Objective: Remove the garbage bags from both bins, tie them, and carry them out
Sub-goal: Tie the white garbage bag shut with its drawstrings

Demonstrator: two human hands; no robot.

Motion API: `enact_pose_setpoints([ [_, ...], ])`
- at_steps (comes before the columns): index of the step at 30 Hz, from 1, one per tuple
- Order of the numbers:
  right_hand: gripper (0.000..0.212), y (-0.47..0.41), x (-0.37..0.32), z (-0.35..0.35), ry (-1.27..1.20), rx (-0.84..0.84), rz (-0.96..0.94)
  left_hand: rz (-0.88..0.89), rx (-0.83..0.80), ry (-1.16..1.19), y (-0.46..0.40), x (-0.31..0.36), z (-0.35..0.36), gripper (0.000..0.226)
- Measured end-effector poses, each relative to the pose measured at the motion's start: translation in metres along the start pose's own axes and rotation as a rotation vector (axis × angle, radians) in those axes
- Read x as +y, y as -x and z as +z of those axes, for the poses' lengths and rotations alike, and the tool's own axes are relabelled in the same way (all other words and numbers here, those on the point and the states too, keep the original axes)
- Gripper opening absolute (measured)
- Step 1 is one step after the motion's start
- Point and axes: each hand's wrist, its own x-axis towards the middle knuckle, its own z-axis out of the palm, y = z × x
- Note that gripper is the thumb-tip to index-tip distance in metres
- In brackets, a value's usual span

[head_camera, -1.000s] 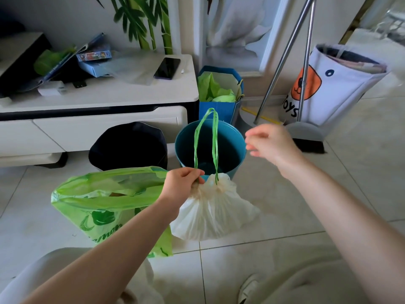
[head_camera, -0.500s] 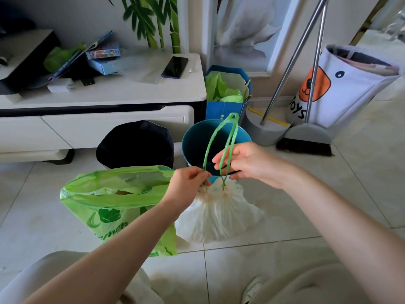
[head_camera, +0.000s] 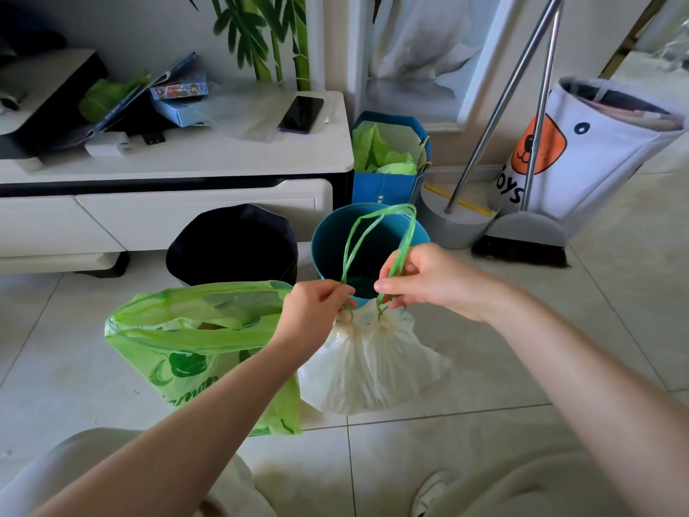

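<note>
A white garbage bag (head_camera: pixel 367 361) with green drawstrings (head_camera: pixel 373 233) hangs gathered shut in front of a teal bin (head_camera: pixel 328 240). My left hand (head_camera: pixel 317 311) pinches the left drawstring at the bag's neck. My right hand (head_camera: pixel 421 278) pinches the right drawstring loop just above the neck. A green printed plastic bag (head_camera: pixel 186 352) hangs over my left forearm, its mouth open. Behind it stands a second bin lined with a black bag (head_camera: pixel 231 244).
A white TV cabinet (head_camera: pixel 179 203) with a phone (head_camera: pixel 301 114) and clutter stands at the back left. A blue paper bag (head_camera: pixel 387 158) with green tissue, a broom and dustpan (head_camera: pixel 522 236), and a white toy bag (head_camera: pixel 585 151) line the back right. Pale tiled floor lies around.
My right hand came down from open air onto the right drawstring loop and now pinches it close to the bag's neck. My left hand kept its hold on the bag.
</note>
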Motion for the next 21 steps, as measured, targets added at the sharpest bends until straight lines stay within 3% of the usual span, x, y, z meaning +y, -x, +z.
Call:
enact_pose_setpoints([
  [5, 0.039, 0.001, -0.007, -0.008, -0.285, 0.015, 0.064, 0.010, 0.040, -0.032, -0.001, 0.002, -0.006, 0.023],
  [16, 0.056, -0.006, -0.017, -0.007, -0.447, 0.265, 0.203, 0.125, 0.024, -0.114, 0.005, 0.001, -0.008, 0.022],
  [21, 0.049, -0.008, -0.013, -0.011, -0.316, 0.186, 0.224, 0.084, -0.004, -0.097, 0.003, -0.003, -0.010, 0.023],
])
